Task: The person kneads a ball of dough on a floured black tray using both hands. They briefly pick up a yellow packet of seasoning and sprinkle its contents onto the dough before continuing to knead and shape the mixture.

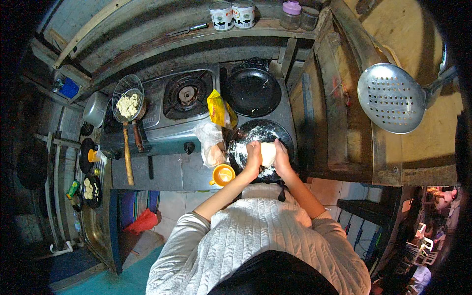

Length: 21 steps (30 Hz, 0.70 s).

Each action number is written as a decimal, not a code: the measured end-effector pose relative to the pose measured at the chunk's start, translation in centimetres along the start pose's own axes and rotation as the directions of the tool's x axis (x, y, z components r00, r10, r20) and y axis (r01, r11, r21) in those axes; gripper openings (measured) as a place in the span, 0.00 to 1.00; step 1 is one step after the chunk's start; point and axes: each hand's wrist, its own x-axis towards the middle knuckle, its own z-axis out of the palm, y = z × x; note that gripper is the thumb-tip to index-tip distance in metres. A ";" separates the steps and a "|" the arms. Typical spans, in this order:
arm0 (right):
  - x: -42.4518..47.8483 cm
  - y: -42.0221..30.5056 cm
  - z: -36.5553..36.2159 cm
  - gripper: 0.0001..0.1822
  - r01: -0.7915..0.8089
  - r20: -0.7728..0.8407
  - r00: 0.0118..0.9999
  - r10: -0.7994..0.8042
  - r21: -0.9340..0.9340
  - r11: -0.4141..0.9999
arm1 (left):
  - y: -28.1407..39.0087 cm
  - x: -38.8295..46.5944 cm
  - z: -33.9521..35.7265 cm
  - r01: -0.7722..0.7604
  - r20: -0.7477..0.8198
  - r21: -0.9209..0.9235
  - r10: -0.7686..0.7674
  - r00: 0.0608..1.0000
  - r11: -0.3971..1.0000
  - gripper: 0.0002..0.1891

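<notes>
A pale lump of dough [268,154] is held between my two hands over a round black pan [238,137] dusted with white flour. My left hand [253,156] presses the dough's left side, and my right hand [282,158] cups its right side. An orange cup [224,174] with a pale content stands just left of the pan, close to the counter's front edge. Behind the cup lies a clear plastic bag [211,142] with something pale inside. A yellow packet [220,110] leans at the pan's far left. The dough's underside is hidden.
A gas stove [188,94] is to the left, with a wire strainer [128,88] of pale strips on it. Another black pan [252,92] lies behind. At right hangs a perforated skimmer [391,97]. Cans [232,15] stand on the shelf; a plate of pale pieces [90,190] sits far left.
</notes>
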 end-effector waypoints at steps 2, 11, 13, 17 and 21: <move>0.0 0.4 -0.3 0.17 0.170 -0.006 0.984 -0.176 -0.228 0.959 | 0.2 -0.4 0.6 -0.022 -0.123 0.422 0.081 0.989 0.906 0.28; -2.6 -0.9 2.1 0.12 0.523 0.240 0.851 -0.468 -0.477 0.706 | -0.2 -0.2 0.4 -0.237 -0.047 0.350 0.270 0.962 0.906 0.24; -2.3 -0.5 1.8 0.12 0.511 0.280 0.859 -0.430 -0.409 0.756 | 0.1 -0.2 0.5 -0.240 -0.023 0.328 0.261 0.965 0.914 0.19; -1.5 0.0 1.1 0.14 0.382 0.284 0.910 -0.302 -0.290 0.878 | 0.7 -0.3 0.4 -0.201 -0.080 0.160 0.216 0.973 0.966 0.18; -0.6 0.4 0.9 0.19 0.214 0.219 0.961 -0.167 -0.214 0.953 | 0.0 0.0 -0.4 -0.093 -0.089 0.043 0.097 0.991 0.995 0.21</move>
